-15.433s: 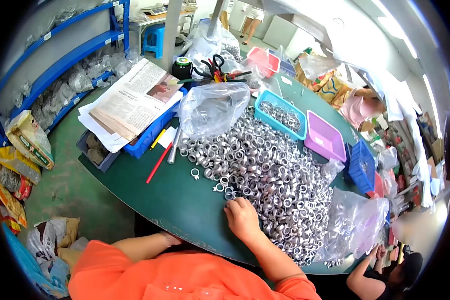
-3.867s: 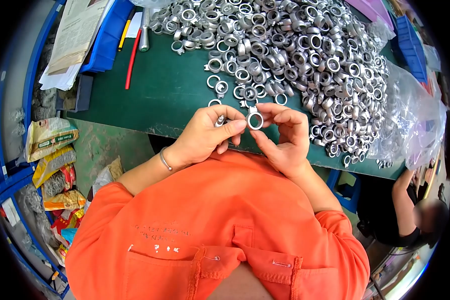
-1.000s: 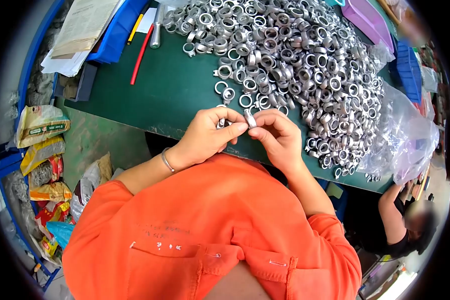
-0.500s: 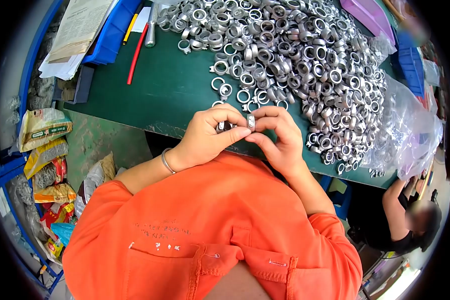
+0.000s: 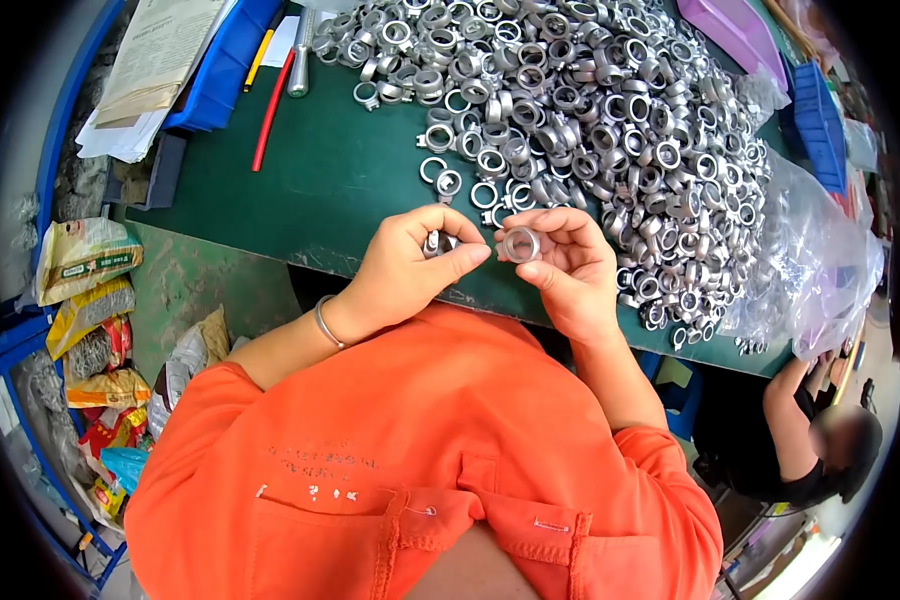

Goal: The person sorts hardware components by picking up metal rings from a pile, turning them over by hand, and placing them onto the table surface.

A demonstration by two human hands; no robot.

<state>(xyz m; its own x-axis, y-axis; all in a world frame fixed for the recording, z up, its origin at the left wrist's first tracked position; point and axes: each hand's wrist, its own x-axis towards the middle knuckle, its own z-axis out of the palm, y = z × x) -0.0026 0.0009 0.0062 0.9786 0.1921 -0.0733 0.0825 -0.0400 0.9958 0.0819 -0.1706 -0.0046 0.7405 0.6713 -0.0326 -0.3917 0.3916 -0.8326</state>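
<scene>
1. Right hand (image 5: 582,265): pinching metal ring (image 5: 511,241), thumb and fingers.
2. Left hand (image 5: 402,262): curled around small metal piece (image 5: 435,243), thumb near ring.
3. Ring pile (image 5: 590,125): on desk (image 5: 270,215), beyond both hands.

A slim red rod (image 5: 274,111) lies near a slender yellow pen (image 5: 259,60) and a deep-blue plastic bin (image 5: 227,75), printed newspaper (image 5: 158,55) overlapping its edge; colourful printed sacks (image 5: 92,312) are piled at left, a person in black clothing (image 5: 735,430) at right.
</scene>
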